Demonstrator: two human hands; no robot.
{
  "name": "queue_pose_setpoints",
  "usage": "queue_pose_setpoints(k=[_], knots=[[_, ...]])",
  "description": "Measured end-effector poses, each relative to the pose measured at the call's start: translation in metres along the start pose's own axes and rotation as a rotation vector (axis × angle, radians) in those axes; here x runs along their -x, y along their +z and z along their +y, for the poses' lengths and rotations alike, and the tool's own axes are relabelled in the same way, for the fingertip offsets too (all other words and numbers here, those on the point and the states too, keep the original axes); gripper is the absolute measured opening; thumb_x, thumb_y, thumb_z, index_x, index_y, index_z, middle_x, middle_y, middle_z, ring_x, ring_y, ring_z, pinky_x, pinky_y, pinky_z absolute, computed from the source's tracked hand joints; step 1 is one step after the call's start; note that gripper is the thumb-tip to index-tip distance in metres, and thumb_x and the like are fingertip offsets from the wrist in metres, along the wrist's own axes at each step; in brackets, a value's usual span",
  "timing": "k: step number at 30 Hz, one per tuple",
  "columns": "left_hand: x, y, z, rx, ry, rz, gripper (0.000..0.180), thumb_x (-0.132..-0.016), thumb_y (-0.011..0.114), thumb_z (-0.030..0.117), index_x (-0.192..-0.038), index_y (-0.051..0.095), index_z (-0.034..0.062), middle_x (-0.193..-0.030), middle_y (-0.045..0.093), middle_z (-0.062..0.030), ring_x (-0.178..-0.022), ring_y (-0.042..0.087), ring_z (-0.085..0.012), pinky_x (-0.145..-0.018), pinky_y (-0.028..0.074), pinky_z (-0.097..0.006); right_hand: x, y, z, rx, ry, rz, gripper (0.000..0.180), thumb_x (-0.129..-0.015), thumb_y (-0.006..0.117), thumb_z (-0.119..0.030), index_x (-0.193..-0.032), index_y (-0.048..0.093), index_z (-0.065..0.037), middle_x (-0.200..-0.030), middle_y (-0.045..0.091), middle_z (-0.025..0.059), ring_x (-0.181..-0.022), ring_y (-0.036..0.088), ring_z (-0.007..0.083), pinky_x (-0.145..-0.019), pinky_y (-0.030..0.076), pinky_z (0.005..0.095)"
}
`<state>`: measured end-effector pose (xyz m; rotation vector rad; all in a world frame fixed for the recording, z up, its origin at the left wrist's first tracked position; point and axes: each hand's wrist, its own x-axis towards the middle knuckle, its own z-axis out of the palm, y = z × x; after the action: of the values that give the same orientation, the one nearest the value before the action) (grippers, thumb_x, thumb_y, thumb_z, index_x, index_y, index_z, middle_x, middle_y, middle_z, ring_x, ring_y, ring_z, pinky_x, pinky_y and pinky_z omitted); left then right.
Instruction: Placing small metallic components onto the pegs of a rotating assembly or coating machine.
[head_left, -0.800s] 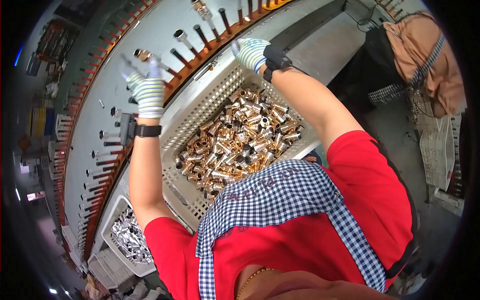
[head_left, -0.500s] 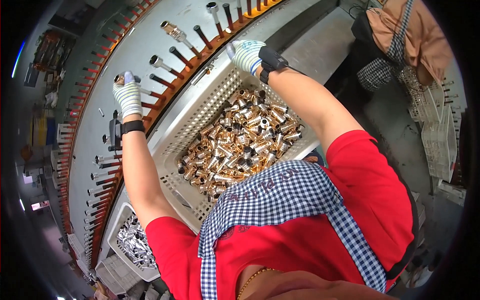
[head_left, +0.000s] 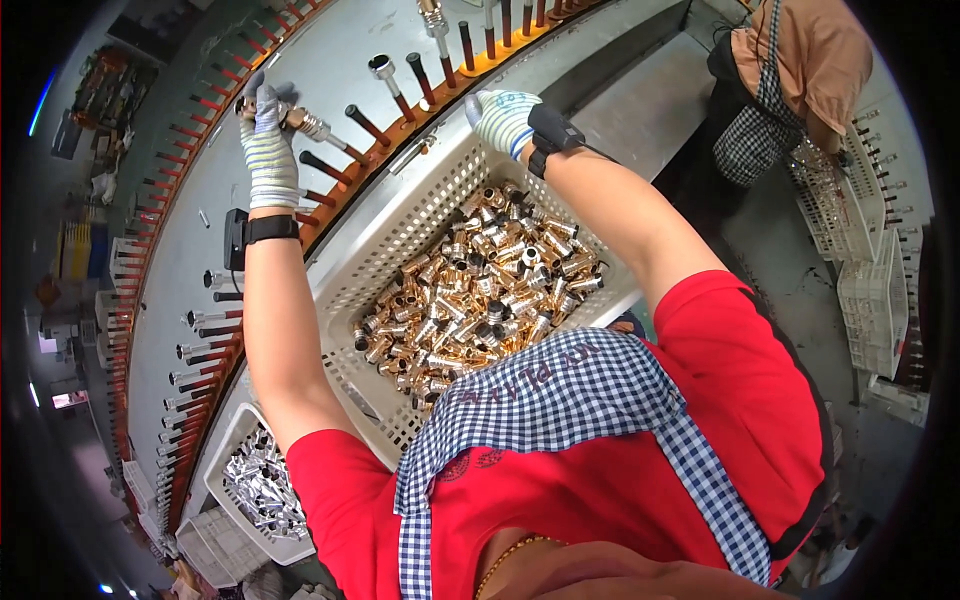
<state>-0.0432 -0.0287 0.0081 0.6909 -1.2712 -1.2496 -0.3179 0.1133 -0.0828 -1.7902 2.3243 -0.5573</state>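
My left hand (head_left: 268, 150), in a striped knit glove, is raised over the grey table at the far left. Its fingers are closed around a small metal fitting (head_left: 246, 106). Right beside those fingers, a silver and brass-coloured fitting (head_left: 312, 126) sits on a tilted spindle of the curved rail. My right hand (head_left: 503, 118), gloved alike, is at the far corner of the perforated basket (head_left: 345, 262), its fingers curled; anything inside them is hidden. Below both hands, the basket holds a heap of gold and silver fittings (head_left: 485, 285).
Red and black spindles, some topped with silver cups (head_left: 382, 66), line the orange rail (head_left: 365, 160). A white bin (head_left: 222, 470) of silver parts stands at lower left. Another person (head_left: 770, 95) in a checked apron works at upper right, near white baskets (head_left: 872, 295).
Spindles on the near rail have shifted rightward, carrying a two-part fitting toward the top edge. My left hand has moved up and slightly right; my right hand has barely moved.
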Motion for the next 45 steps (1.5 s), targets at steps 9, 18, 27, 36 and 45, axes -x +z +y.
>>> queue_pose_setpoints(k=[9, 18, 27, 36, 45], knots=[[-0.011, 0.006, 0.021, -0.434, -0.209, 0.219, 0.026, -0.089, 0.072, 0.027, -0.100, 0.062, 0.0051, -0.060, 0.051, -0.0011, -0.049, 0.055, -0.0125, -0.044, 0.052, -0.030, -0.001, -0.007, -0.001, -0.008, 0.024, -0.066, 0.046, -0.104, 0.036, -0.037, -0.104, 0.067, -0.004, -0.104, 0.071, 0.0190, -0.098, 0.067, 0.0360, -0.089, 0.051, 0.0448], [0.015, 0.060, 0.011, -1.210, 0.252, -0.044, 0.046, -0.087, 0.067, 0.045, -0.117, 0.066, 0.0097, -0.090, 0.074, -0.0123, -0.082, 0.071, -0.0298, -0.075, 0.055, -0.041, -0.001, -0.010, -0.007, -0.006, -0.018, -0.022, 0.049, -0.103, 0.032, -0.035, -0.102, 0.071, -0.006, -0.104, 0.072, 0.0172, -0.098, 0.068, 0.0340, -0.089, 0.052, 0.0456], [0.022, 0.046, 0.002, -0.175, -0.283, -0.133, 0.036, -0.089, 0.073, 0.037, -0.108, 0.060, 0.0093, -0.062, 0.053, 0.0012, -0.042, 0.049, -0.0104, -0.038, 0.045, -0.026, -0.003, 0.000, 0.000, -0.029, -0.018, -0.017, 0.049, -0.103, 0.032, -0.036, -0.102, 0.071, -0.005, -0.103, 0.072, 0.0171, -0.098, 0.068, 0.0343, -0.089, 0.052, 0.0465], [0.206, 0.074, 0.005, -1.142, 0.024, -1.435, 0.060, -0.086, 0.070, 0.045, -0.136, 0.059, 0.0145, -0.146, 0.051, -0.0163, -0.121, 0.061, -0.0331, -0.101, 0.050, -0.038, -0.008, 0.006, 0.004, -0.020, -0.006, -0.049, 0.048, -0.103, 0.032, -0.037, -0.105, 0.068, -0.006, -0.107, 0.071, 0.0179, -0.102, 0.066, 0.0351, -0.092, 0.051, 0.0453], [0.131, 0.055, -0.008, -0.888, 0.199, -0.736, 0.055, -0.093, 0.069, 0.022, -0.142, 0.050, 0.0038, -0.140, 0.056, -0.0181, -0.131, 0.052, -0.0309, -0.110, 0.041, -0.040, -0.018, 0.011, 0.015, -0.044, -0.019, -0.069, 0.050, -0.102, 0.033, -0.036, -0.110, 0.067, 0.000, -0.115, 0.067, 0.0220, -0.110, 0.062, 0.0377, -0.097, 0.048, 0.0452]])
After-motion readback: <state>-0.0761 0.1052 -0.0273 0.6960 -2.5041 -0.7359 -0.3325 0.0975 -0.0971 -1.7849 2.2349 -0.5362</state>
